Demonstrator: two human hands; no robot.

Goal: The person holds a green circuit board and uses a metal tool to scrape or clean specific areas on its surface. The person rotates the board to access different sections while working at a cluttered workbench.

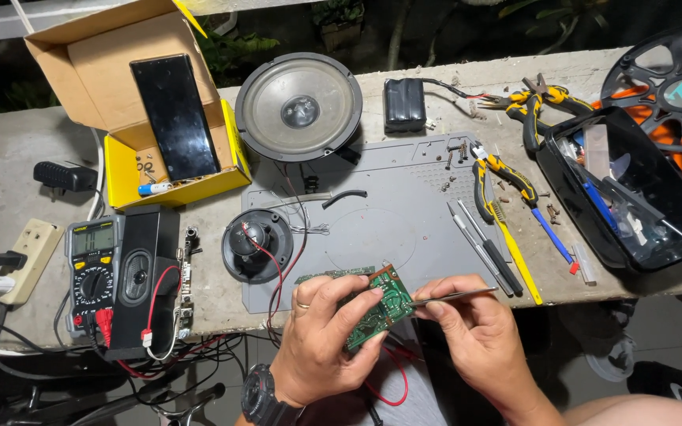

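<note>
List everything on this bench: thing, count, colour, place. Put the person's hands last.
circuit board: 1, green, in left hand
tweezers: 1, metal, in right hand, tip at the board
large speaker: 1, grey, top centre
small speaker: 1, black, left of mat
work mat: 1, grey, centre
multimeter: 1, grey, far left
cardboard box: 1, yellow, top left
battery pack: 1, black, top centre
pliers: 1, yellow-black, right of mat
black tray: 1, right
left hand: ring, wristwatch
right hand: bare
</note>
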